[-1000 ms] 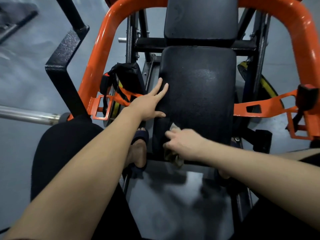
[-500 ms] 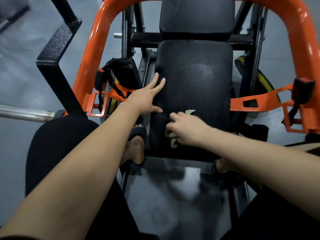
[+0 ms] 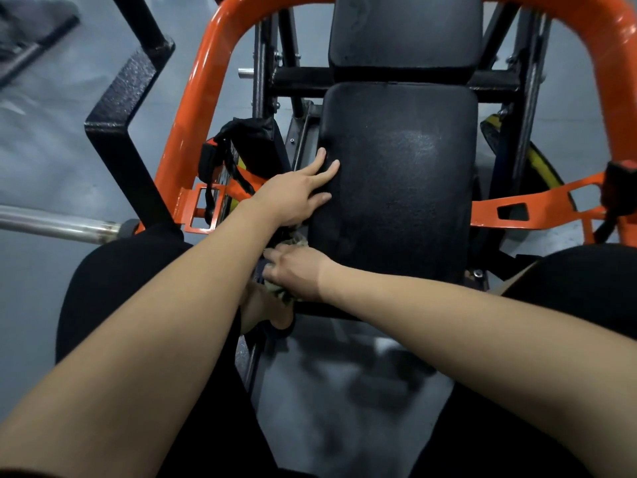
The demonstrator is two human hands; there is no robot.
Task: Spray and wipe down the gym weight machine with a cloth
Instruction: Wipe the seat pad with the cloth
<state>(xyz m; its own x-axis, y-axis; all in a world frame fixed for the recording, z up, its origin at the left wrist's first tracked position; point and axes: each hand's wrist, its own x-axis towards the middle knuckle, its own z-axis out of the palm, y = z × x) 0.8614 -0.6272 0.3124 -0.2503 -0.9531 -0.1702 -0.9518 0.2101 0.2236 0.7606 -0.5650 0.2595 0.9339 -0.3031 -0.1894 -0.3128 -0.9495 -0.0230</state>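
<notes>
Head-camera view down onto a weight machine; I place everything by its black seat pad (image 3: 403,181), which fills the centre.

My left grip (image 3: 296,191) rests on the pad's left edge, fingers spread and straight, holding nothing, as if to steady me. My right grip (image 3: 296,274) is at the pad's lower left corner, fingers curled round a pale, crumpled cloth (image 3: 297,240) and pressing it against the pad's side. Bits of cloth show above and below the knuckles.

A speckled sheen sits on the upper middle of the pad. I judge it to be spray not yet wiped, though it may only be light on the vinyl. No spray bottle is in view.

As I read it, the spraying of this pad is done and the wiping is in hand, at its near left edge. Left to do, as far as I can tell: the pad's centre and right side, the back pad (image 3: 406,32) above it, and the orange frame (image 3: 193,108) that arches around it. I cannot tell whether those have been cleaned.
</notes>
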